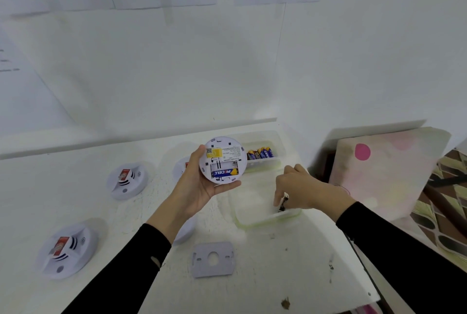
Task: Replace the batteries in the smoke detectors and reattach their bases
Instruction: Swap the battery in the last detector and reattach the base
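My left hand (199,185) holds a round white smoke detector (222,159) back side up above the table. One blue and yellow battery (223,172) lies in its open compartment. My right hand (295,187) reaches down into an empty clear plastic container (255,220), pinching a small dark object (283,204); I cannot tell what it is. A flat grey mounting base (214,259) lies on the table nearer to me. Several blue and gold batteries (260,153) sit in a second clear container (265,137) behind.
Two more smoke detectors (127,181) (67,250) lie face up on the white table at the left. Another (180,167) is partly hidden behind my left hand. A patterned cushion (386,169) leans at the right, beyond the table edge. A wall with papers stands behind.
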A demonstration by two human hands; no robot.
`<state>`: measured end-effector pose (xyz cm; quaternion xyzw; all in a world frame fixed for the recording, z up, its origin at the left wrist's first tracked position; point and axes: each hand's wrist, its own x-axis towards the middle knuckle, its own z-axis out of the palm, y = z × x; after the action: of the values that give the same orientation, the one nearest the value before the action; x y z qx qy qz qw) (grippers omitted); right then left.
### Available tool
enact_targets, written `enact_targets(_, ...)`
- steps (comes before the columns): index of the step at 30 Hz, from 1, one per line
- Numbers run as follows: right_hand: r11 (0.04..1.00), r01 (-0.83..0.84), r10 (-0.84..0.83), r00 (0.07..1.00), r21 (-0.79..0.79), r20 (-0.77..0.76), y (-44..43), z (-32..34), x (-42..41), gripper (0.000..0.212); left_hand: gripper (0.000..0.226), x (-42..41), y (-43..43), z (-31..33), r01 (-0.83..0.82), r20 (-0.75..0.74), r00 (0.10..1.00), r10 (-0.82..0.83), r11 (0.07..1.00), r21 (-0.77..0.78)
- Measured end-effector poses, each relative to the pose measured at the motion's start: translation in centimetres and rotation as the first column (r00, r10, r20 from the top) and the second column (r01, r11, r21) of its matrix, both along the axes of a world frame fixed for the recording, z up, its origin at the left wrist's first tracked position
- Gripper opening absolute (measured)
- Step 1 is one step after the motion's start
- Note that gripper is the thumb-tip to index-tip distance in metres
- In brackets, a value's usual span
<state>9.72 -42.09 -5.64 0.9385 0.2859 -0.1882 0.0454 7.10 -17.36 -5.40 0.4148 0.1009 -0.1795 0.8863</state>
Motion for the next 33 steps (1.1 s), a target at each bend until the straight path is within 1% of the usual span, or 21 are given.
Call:
enact_targets(2, 0.998, -0.041, 0.042, 0.999, -0.042, 0.029, 0.0, -0.1, 0.1, 0.023, 0.057, 0.1, -0.2, -0.1, 0.005, -0.010, 1.000, -0.005, 1.000, -0.009)
enact_targets(5, 0.998, -0.057, 0.058, 0.997, -0.012, 0.042, -0.2, -0.4, 0.4, 0.018, 0.056, 0.3, -0.4, -0.3, -0.004, -0.012, 1.000, 0.003, 1.000, -0.014)
enact_targets(6, 0.998, -0.051, 0.050, 0.998, 0.022, 0.046, -0.2, -0.5, 0.5, 0.017, 0.055, 0.3, -0.4, -0.4, -0.005, -0.011, 1.000, 0.005, 1.000, -0.014)
enact_targets(7, 0.994, -0.022, 0.018, 0.999, 0.107, 0.035, -0.3, -0.6, 0.5, 0.014, 0.055, 0.3, -0.4, -0.4, -0.005, -0.011, 1.000, 0.005, 1.000, -0.014)
enact_targets(8, 0.967, 0.043, -0.043, 0.999, 0.253, -0.006, -0.3, -0.7, 0.5, 0.009, 0.055, 0.4, -0.3, -0.5, -0.004, -0.011, 1.000, 0.004, 1.000, -0.011)
enact_targets(9, 0.893, 0.128, -0.105, 0.992, 0.431, -0.076, -0.2, -0.5, 0.4, 0.006, 0.055, 0.4, -0.3, -0.5, -0.003, -0.010, 1.000, 0.003, 1.000, -0.005)
enact_targets(10, 0.779, 0.203, -0.152, 0.979, 0.593, -0.136, 0.0, -0.1, 0.2, 0.007, 0.055, 0.4, -0.3, -0.6, -0.004, -0.009, 1.000, 0.004, 1.000, 0.004)
enact_targets(11, 0.661, 0.235, -0.181, 0.972, 0.712, -0.153, 0.3, 0.4, 0.0, 0.011, 0.054, 0.4, -0.3, -0.5, -0.007, -0.009, 1.000, 0.007, 1.000, 0.012)
enact_targets(12, 0.569, 0.234, -0.199, 0.969, 0.789, -0.144, 0.7, 1.1, -0.3, 0.017, 0.054, 0.4, -0.3, -0.5, -0.011, -0.009, 1.000, 0.011, 1.000, 0.019)
enact_targets(13, 0.495, 0.214, -0.203, 0.971, 0.842, -0.127, 1.2, 1.8, -0.7, 0.021, 0.054, 0.4, -0.3, -0.4, -0.015, -0.009, 1.000, 0.015, 1.000, 0.024)
enact_targets(15, 0.385, 0.145, -0.185, 0.980, 0.911, -0.078, 2.2, 2.8, -1.3, 0.021, 0.053, 0.4, -0.4, -0.3, -0.019, -0.005, 1.000, 0.019, 0.999, 0.044)
enact_targets(17, 0.321, 0.085, -0.177, 0.984, 0.943, -0.028, 3.3, 3.4, -1.7, 0.018, 0.054, 0.3, -0.5, -0.3, -0.011, 0.004, 1.000, 0.011, 0.997, 0.071)
enact_targets(20, 0.299, 0.011, -0.175, 0.984, 0.954, 0.044, 4.7, 3.4, -1.8, 0.019, 0.054, 0.1, -0.8, -0.1, 0.007, 0.003, 1.000, -0.008, 0.997, 0.082)
enact_targets(23, 0.286, 0.023, -0.176, 0.984, 0.958, 0.029, 5.7, 3.2, -2.0, 0.018, 0.052, -0.3, -1.3, 0.3, 0.020, -0.012, 1.000, -0.019, 0.997, 0.077)
enact_targets(25, 0.252, 0.025, -0.200, 0.980, 0.967, 0.026, 6.1, 3.2, -2.1, 0.019, 0.050, -0.5, -1.4, 0.4, 0.022, -0.014, 1.000, -0.021, 0.996, 0.084)
enact_targets(28, 0.204, 0.065, -0.194, 0.981, 0.977, -0.025, 6.5, 3.6, -2.2, 0.024, 0.048, -0.5, -1.4, 0.4, 0.014, -0.017, 1.000, -0.012, 0.996, 0.089)
enact_targets(31, 0.213, 0.131, -0.189, 0.978, 0.968, -0.091, 6.7, 3.8, -2.2, 0.031, 0.048, -0.5, -1.3, 0.4, 0.016, -0.015, 1.000, -0.014, 0.996, 0.091)
enact_targets(33, 0.238, 0.149, -0.186, 0.977, 0.960, -0.105, 6.6, 3.9, -2.2, 0.030, 0.048, -0.5, -1.3, 0.4, 0.017, -0.008, 1.000, -0.016, 0.995, 0.098)
